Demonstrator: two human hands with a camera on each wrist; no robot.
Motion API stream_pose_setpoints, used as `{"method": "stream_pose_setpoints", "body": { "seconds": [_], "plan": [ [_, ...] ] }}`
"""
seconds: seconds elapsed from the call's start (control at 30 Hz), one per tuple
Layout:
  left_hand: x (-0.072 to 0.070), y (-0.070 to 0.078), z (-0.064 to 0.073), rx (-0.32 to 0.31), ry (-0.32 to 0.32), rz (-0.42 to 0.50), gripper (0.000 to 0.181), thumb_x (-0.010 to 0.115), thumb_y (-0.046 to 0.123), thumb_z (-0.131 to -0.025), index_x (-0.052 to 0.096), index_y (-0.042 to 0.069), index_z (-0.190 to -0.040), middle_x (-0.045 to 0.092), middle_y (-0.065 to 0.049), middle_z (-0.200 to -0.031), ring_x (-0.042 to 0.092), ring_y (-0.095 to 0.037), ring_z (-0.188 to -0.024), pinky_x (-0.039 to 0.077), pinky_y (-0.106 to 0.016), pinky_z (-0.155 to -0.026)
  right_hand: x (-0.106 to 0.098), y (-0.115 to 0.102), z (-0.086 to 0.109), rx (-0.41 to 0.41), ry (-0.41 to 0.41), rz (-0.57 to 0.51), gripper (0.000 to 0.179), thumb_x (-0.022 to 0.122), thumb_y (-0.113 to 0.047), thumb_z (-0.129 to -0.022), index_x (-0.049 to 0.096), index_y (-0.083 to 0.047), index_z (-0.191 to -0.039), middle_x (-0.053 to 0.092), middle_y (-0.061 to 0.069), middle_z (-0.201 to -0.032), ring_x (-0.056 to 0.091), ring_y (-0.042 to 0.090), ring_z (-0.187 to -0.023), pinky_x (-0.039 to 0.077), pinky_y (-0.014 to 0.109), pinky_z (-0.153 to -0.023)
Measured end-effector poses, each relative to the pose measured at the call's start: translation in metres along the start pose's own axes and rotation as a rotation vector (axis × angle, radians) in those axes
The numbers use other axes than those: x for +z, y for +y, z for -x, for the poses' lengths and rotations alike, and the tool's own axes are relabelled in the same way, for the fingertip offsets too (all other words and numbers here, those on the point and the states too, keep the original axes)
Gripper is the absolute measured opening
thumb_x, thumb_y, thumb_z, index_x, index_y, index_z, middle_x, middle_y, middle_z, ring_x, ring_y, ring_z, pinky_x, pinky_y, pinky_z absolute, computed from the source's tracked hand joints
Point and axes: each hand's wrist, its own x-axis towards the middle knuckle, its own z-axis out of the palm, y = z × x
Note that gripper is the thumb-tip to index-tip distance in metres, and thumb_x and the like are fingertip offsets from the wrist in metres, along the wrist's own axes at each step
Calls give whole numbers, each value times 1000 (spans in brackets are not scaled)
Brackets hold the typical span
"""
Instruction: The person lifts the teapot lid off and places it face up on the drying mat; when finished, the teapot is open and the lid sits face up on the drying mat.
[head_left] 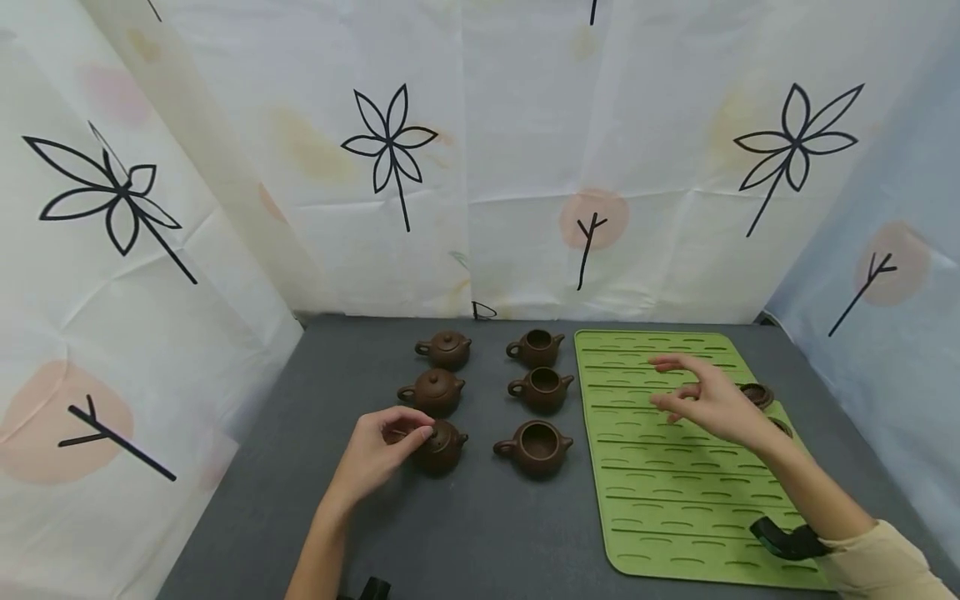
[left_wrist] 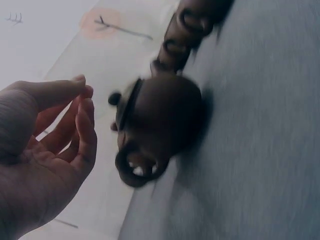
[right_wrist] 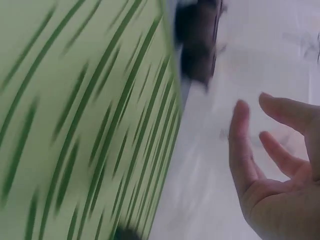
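My left hand [head_left: 382, 454] hovers beside the front lidded teapot [head_left: 441, 454], a small brown one. In the left wrist view its loosely bent fingers meet the thumb, a little apart from the lid's knob [left_wrist: 115, 98], with nothing held. Two more lidded teapots [head_left: 438, 392] stand behind that one. To their right is a row of lidless teapots, the nearest one [head_left: 537, 450] wide-mouthed. Over the green ridged mat [head_left: 660, 500] my right hand [head_left: 708, 400] hangs with thumb and fingers spread apart, holding nothing.
Small dark round objects [head_left: 756, 395] lie at the mat's right side, partly hidden by the right hand and forearm. Printed cloth [head_left: 517, 158] walls the dark grey table [head_left: 300, 400] at the back and both sides.
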Motion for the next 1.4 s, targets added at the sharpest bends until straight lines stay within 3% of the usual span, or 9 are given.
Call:
{"method": "stream_pose_setpoints", "body": {
  "seconds": [0.2, 0.3, 0.53, 0.63, 0.8, 0.93, 1.07, 1.4],
  "plan": [
    [-8, -22, 0, 12, 40, -81, 7, 83, 15, -97, 83, 16, -105, 82, -5, -102, 70, -5, -85, 60, -24, -80, 50, -30, -28, -50, -65, -197, 48, 70, -4, -105, 52, 5, -149, 53, 37, -145, 77, 12, -84, 67, 42, -71],
    [-10, -30, 1, -10, 41, -86, 8, 84, 15, -96, 84, 17, -104, 82, -3, -101, 70, -4, -86, 60, -25, -82, 77, -45, -43, -71, -137, -270, 46, 72, -5, -104, 55, 2, -146, 53, 38, -144, 78, 21, -82, 67, 42, -71],
    [-17, -40, 0, -83, -1, -69, 10, 84, 15, -96, 84, 16, -106, 82, -6, -105, 73, -5, -88, 60, -25, -80, 143, -76, -79, -90, -337, -365, 42, 72, -7, -104, 59, -1, -144, 60, 26, -141, 75, 44, -85, 68, 44, -76],
    [-20, -43, -1, -126, -23, -47, 12, 84, 17, -96, 84, 14, -108, 82, -9, -109, 76, -7, -91, 60, -23, -81, 171, -86, -92, -71, -388, -395, 40, 71, -7, -105, 61, -1, -142, 60, 26, -139, 76, 39, -85, 68, 48, -78],
    [-22, -47, -1, -195, -43, -4, 17, 86, 20, -95, 84, 11, -109, 82, -12, -111, 78, -11, -97, 60, -22, -83, 208, -96, -107, -18, -423, -404, 38, 70, -9, -106, 62, 1, -141, 58, 29, -139, 75, 17, -79, 68, 49, -80],
    [-21, -48, -2, -222, -56, 11, 20, 86, 24, -95, 84, 11, -111, 82, -11, -114, 78, -15, -102, 60, -23, -85, 225, -100, -112, 16, -400, -386, 36, 70, -6, -105, 63, 3, -139, 59, 25, -137, 71, 11, -74, 68, 44, -78],
    [-22, -48, -3, -233, -60, 21, 21, 86, 25, -95, 84, 12, -112, 81, -10, -116, 77, -17, -105, 59, -24, -86, 236, -100, -115, 38, -370, -349, 28, 71, -4, -105, 69, 0, -132, 62, 19, -130, 70, 10, -66, 68, 48, -75],
    [-22, -47, -3, -246, -56, 29, 22, 86, 24, -95, 84, 11, -113, 82, -11, -116, 77, -15, -102, 58, -23, -85, 243, -96, -119, 78, -336, -316, 18, 77, -9, -101, 77, -5, -119, 62, 9, -109, 66, 10, -55, 67, 51, -68]
  ]
}}
